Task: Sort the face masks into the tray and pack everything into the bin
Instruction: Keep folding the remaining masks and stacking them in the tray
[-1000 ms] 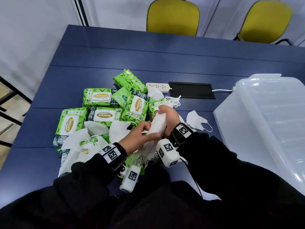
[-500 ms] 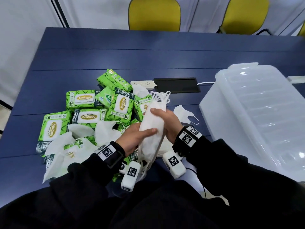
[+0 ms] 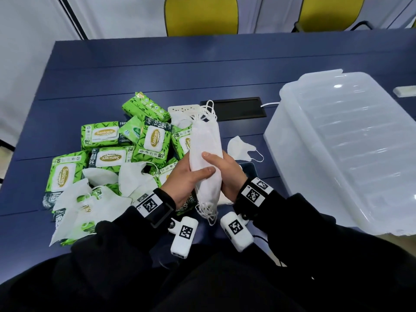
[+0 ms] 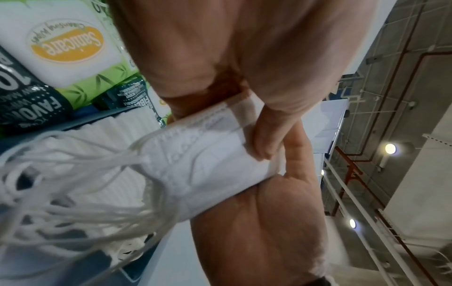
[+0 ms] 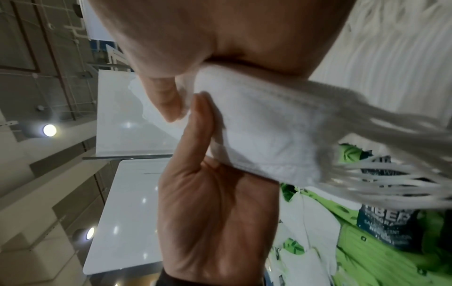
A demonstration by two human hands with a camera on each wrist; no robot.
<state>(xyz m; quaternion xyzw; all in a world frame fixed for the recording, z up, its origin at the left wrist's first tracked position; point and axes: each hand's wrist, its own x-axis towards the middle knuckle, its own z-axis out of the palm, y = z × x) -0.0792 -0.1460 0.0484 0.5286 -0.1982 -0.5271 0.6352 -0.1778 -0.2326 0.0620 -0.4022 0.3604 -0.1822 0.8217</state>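
A stack of white face masks (image 3: 206, 152) stands on end above the blue table, ear loops bunched at both ends. My left hand (image 3: 191, 176) wraps it from the left with the thumb across the front. My right hand (image 3: 225, 170) holds it from the right. The wrist views show the stack of masks (image 4: 208, 160) (image 5: 264, 131) squeezed between both palms. One loose mask (image 3: 242, 147) lies right of the hands, and several more masks (image 3: 99, 199) lie on green wipe packs (image 3: 100, 135) to the left. The translucent bin (image 3: 351, 149) stands at the right.
A white power strip (image 3: 183, 108) and a black cable hatch (image 3: 238, 109) sit behind the pile. A dark flat item (image 3: 248, 168) lies under my right hand. Two yellow chairs (image 3: 201, 15) stand beyond the far table edge. A small white object (image 3: 405, 91) lies behind the bin.
Both hands have raised the mask stack and turned it more upright, shifting their grip toward its lower half. The head view has swung right, so the bin shows more fully.
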